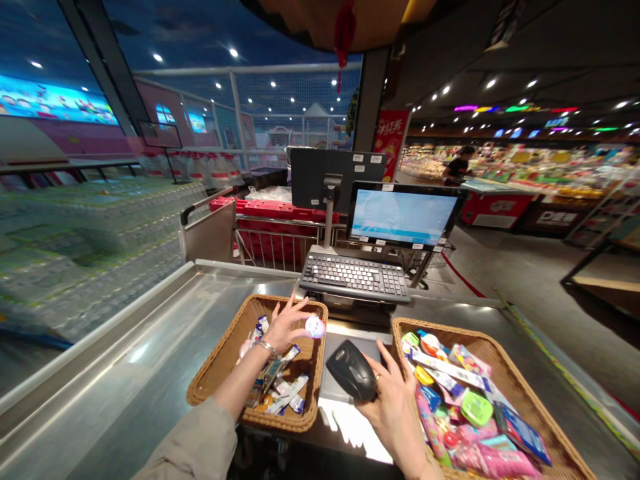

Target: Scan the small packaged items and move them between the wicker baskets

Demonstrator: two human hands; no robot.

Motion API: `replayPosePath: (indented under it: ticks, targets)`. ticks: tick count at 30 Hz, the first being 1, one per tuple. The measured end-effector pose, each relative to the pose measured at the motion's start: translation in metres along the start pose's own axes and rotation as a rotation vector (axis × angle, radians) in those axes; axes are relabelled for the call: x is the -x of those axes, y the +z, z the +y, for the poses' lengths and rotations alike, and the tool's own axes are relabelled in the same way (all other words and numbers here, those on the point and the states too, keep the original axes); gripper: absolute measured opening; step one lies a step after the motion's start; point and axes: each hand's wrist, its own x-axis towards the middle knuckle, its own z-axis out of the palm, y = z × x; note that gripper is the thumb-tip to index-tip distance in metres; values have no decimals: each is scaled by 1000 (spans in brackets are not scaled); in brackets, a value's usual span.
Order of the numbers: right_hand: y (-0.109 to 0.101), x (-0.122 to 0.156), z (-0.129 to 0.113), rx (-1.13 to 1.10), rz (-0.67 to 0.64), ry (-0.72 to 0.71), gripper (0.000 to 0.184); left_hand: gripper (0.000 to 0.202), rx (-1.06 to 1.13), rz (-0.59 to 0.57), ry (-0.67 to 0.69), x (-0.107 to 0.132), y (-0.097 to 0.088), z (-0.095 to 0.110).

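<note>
My left hand [283,327] pinches a small round white-and-pink packaged item [315,327] at its fingertips, above a wicker basket [213,367] holding several small packets. My right hand [395,407] grips a black handheld barcode scanner [351,371] over a dark glass scanning plate [347,353]. Just right of that hand, a second wicker basket [440,331] is heaped with colourful packaged snacks and toys. The scanner's front end is hidden from this angle.
A keyboard [354,278] and a screen [403,215] stand beyond the baskets on a steel checkout counter [125,340]. Behind them are a red shopping cart [270,230] and stacked bottled water [90,253]. A person [457,167] stands far off among shop displays.
</note>
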Motion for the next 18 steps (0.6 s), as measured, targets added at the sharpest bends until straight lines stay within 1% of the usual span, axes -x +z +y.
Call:
replayPosePath:
  ticks: [8,12,15,18]
  targets:
    - [-2,1,0,7,8,-16,28,44,-13,-12,-3,-1,-4,5]
    - [-3,1,-2,-2,38,15,23,44,-18,-8,2,-2,-4,4]
    - [-2,1,-1,-4,72,34,27,45,-21,-8,4,-2,-4,1]
    - [-3,0,0,-5,69,32,28,45,-19,-15,13,-3,-5,0]
